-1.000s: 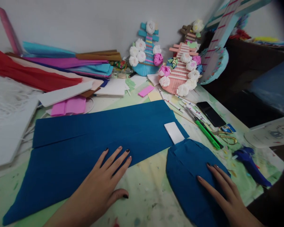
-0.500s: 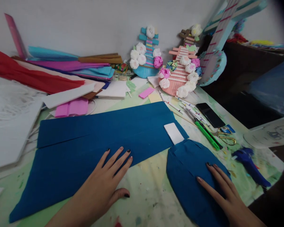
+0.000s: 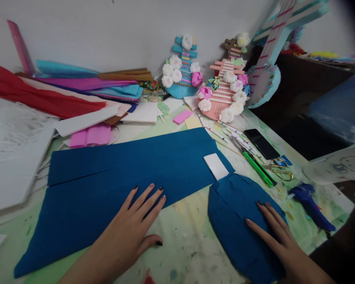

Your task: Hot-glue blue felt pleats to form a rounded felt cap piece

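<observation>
A long sheet of dark blue crepe paper (image 3: 106, 169) lies spread across the table, with a slit at its left part. My left hand (image 3: 130, 225) rests flat on its lower edge, fingers spread and thumb over the tabletop. To the right is a rounded piece covered in the same blue paper (image 3: 233, 221), its surface creased. My right hand (image 3: 281, 240) lies on this piece with fingers stretched out. A small white rectangular tab (image 3: 216, 166) sits at the top of the rounded piece, overlapping the sheet's right end.
Paper-flower guitars (image 3: 221, 88) lean at the back. Crepe paper rolls (image 3: 85, 85) and white boards (image 3: 14, 165) are on the left. On the right lie a green box cutter (image 3: 257, 167), scissors (image 3: 281, 169), a phone (image 3: 262, 143), a blue glue gun (image 3: 312, 205) and rolled paper sticks (image 3: 239, 138).
The view has shifted slightly. Both hands stay on the same blue pieces, and nothing on the table has visibly been moved.
</observation>
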Available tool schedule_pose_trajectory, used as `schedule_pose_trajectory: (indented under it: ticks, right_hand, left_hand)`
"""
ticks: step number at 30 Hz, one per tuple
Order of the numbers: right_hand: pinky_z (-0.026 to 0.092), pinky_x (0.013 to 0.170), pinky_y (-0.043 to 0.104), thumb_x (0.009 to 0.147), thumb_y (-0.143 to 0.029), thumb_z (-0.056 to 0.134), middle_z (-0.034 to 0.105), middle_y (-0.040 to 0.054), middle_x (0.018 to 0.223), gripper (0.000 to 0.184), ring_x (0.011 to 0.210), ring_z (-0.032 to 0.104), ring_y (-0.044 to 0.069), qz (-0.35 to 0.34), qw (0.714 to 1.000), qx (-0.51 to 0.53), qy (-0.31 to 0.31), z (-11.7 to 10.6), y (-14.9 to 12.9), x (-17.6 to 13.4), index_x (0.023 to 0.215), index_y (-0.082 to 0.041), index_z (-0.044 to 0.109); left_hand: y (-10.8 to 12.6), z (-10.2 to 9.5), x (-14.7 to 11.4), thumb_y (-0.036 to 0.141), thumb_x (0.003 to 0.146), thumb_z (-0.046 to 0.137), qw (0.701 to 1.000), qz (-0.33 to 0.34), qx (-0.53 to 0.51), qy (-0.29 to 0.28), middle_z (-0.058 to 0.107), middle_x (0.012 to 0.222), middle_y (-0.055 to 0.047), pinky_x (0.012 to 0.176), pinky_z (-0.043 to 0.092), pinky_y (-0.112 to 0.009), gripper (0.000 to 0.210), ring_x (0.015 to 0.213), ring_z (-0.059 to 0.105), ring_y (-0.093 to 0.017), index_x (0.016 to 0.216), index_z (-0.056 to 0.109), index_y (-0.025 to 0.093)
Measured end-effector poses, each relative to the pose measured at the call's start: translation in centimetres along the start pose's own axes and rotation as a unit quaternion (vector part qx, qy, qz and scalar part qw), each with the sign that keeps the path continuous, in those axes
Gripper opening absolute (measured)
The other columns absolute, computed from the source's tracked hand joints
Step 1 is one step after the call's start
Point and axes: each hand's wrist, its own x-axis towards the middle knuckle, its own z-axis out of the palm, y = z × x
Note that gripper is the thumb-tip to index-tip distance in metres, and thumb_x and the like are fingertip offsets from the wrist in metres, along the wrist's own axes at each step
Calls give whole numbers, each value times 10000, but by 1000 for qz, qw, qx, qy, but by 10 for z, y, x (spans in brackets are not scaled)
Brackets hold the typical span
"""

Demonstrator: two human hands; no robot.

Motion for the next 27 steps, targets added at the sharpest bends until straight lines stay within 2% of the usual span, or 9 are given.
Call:
schedule_pose_trajectory:
  ticks: [6, 12, 16, 22, 27]
  right_hand:
    - [367, 1022, 611, 686, -77, 603, -48, 32, 1596, 1015, 1409, 122, 446, -1, 1000, -7, 4, -5, -5, 3, 1501, -419, 106]
    - [342, 1045, 599, 666, -106, 637, 2, 36, 1596, 1037, 1400, 157, 449, -4, 1000, -8, 14, -4, -5, 3, 1503, -411, 108]
    - [352, 1020, 621, 637, -125, 648, -7, 57, 1586, 1094, 1395, 150, 463, -11, 1000, -12, 19, -4, -6, 4, 1506, -410, 49]
    - [309, 1016, 667, 732, -177, 584, 34, 73, 1569, 987, 1398, 153, 444, -31, 998, -9, 55, -9, -12, 11, 1503, -415, 15]
    - [320, 1036, 632, 682, -104, 588, -12, 55, 1583, 1047, 1400, 143, 452, -23, 999, -21, 30, -9, -9, 9, 1504, -414, 18]
  left_hand:
    - [0, 3, -1, 581, 929, 362, 1000, 0, 11, -5, 461, 1451, -50, 1125, 247, -495, 633, 1359, 371, -292, 1480, 259, 286]
    - [0, 5, -2, 594, 928, 345, 1000, -5, 3, -5, 447, 1462, -51, 1139, 220, -493, 636, 1365, 363, -285, 1481, 248, 297]
    - [0, 5, -2, 605, 918, 358, 1000, -1, 4, 4, 449, 1460, -54, 1130, 234, -494, 656, 1365, 363, -292, 1483, 242, 295]
    - [1, 5, -2, 608, 921, 342, 1000, -2, 8, -4, 441, 1465, -49, 1135, 220, -496, 642, 1363, 367, -292, 1476, 269, 294]
    - [1, 4, -2, 591, 932, 333, 1000, -3, 11, -10, 430, 1472, -45, 1132, 221, -504, 630, 1365, 363, -295, 1480, 258, 289]
